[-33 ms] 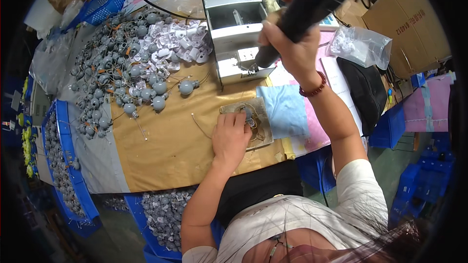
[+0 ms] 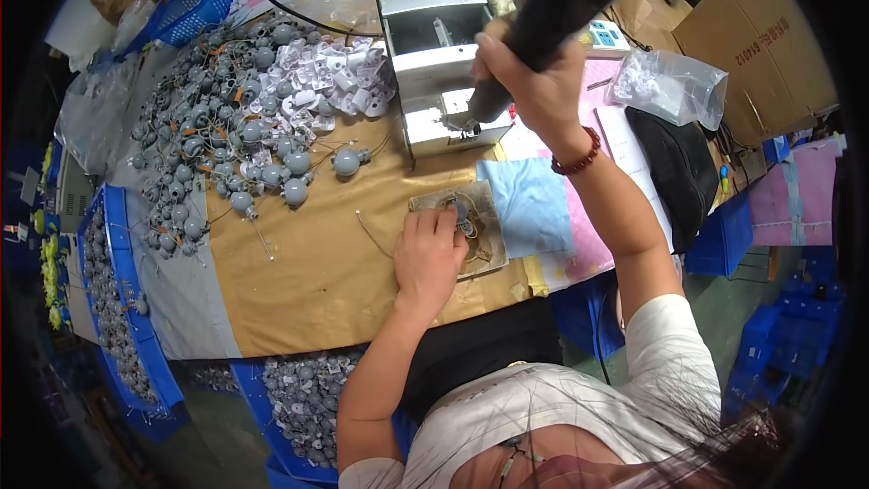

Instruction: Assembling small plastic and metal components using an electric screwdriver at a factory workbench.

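Observation:
My right hand [image 2: 534, 81] is raised at the upper right, its fingers wrapped round a thick black cylindrical tool [image 2: 561, 9] that looks like an electric screwdriver. The tool slants, with its narrower end down beside the silver machine. My left hand [image 2: 427, 258] rests on the near side of a shallow tray [image 2: 491, 240], fingertips closed on a small grey round part [image 2: 460, 211] with thin wire around it. Fingers cover much of that part. A loose wire [image 2: 371, 234] lies left of the tray.
A silver and black bench machine [image 2: 434, 54] stands behind the tray. Grey ball-shaped parts with wires [image 2: 195, 140] and white plastic pieces [image 2: 348, 77] heap at the left. A light-blue cloth [image 2: 529, 208], black pouch [image 2: 674, 167], clear bag [image 2: 670, 86] and cardboard box [image 2: 769, 45] lie rightward.
My right hand and the black tool have shifted slightly to the left. The left hand stays where it was at the tray.

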Tool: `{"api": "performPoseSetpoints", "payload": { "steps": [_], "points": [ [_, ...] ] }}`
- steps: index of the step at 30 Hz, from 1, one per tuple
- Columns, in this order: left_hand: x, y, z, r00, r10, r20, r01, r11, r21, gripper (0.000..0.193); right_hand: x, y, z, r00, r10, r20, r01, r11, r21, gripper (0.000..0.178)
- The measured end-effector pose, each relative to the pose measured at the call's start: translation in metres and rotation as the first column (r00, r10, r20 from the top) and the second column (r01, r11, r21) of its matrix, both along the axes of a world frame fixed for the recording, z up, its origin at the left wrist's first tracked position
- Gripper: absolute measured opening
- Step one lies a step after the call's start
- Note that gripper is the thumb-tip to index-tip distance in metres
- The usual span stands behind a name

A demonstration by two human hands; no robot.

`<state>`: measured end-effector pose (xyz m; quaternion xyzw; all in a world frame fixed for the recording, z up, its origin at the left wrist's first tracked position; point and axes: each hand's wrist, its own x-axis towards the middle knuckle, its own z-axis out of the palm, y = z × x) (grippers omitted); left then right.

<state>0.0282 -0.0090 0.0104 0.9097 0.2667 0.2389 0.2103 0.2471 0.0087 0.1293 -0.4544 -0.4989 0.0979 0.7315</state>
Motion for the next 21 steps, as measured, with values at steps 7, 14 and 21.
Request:
{"api": "performPoseSetpoints", "payload": {
  "steps": [7,14,21],
  "points": [
    [0.0,0.001,0.002,1.0,-0.005,-0.012,0.005,1.0,-0.03,0.031,-0.001,0.031,-0.006,0.999,-0.036,0.007,0.037,0.976,-0.214,0.023],
    [0.0,0.0,0.0,1.0,0.003,-0.018,-0.004,0.999,-0.035,0.034,-0.035,-0.014,-0.016,0.976,0.066,-0.209,-0.146,0.904,-0.401,0.05],
    [-0.002,0.003,-0.002,1.0,-0.024,0.019,0.024,1.0,0.001,0.031,-0.069,-0.047,-0.036,0.955,0.151,-0.255,-0.234,0.911,-0.338,0.062]
  ]
}}
